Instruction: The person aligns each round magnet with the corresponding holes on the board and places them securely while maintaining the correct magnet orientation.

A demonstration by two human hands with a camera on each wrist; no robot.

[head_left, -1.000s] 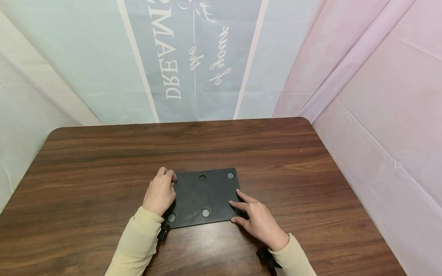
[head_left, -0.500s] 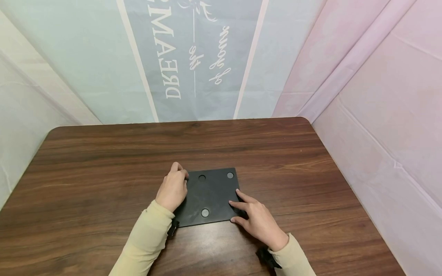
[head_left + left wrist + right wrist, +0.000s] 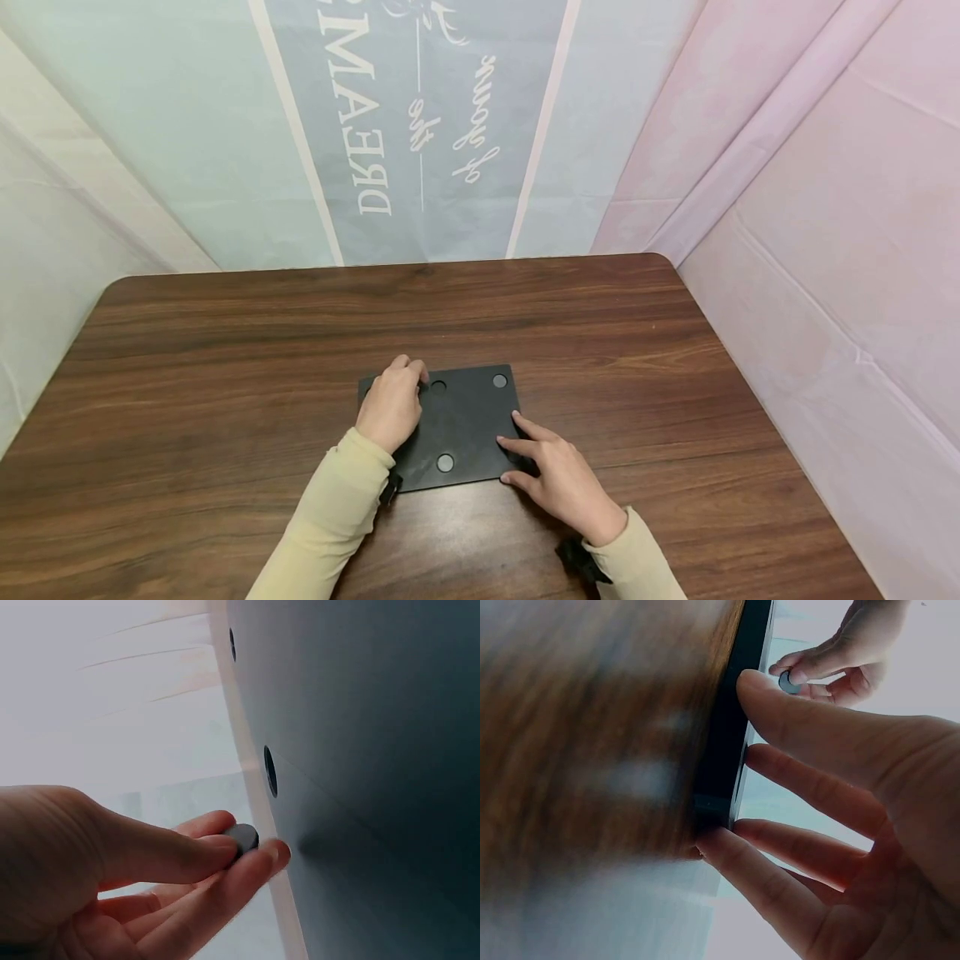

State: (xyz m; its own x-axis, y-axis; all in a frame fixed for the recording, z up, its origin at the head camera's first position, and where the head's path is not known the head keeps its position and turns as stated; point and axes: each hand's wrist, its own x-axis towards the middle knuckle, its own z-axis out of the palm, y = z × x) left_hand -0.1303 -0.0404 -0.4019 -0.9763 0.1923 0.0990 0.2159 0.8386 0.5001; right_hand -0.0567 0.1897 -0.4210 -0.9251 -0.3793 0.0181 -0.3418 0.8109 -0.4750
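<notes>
A flat black rectangular plate (image 3: 472, 425) with round recesses lies on the table. My left hand (image 3: 392, 408) is over its left part, pinching a small grey disc (image 3: 244, 837) between thumb and fingertips. In the left wrist view, the disc is near a round recess (image 3: 271, 772) in the plate. Grey discs sit in the recesses at the far right (image 3: 500, 381) and near middle of the plate. The far middle recess (image 3: 439, 386) looks dark. My right hand (image 3: 562, 479) rests its extended, spread fingers on the plate's right end, thumb at the near edge. My left hand covers the plate's near left corner.
The brown wood-grain table (image 3: 225, 350) extends around the plate on all sides. Behind it hangs a pale blue and pink cloth (image 3: 450, 167) with mirrored lettering, and more pale cloth (image 3: 847, 250) lines the right side.
My left hand has moved right across the plate, from its left edge toward the far middle recess, uncovering the far left corner. My right hand and the plate have stayed in place.
</notes>
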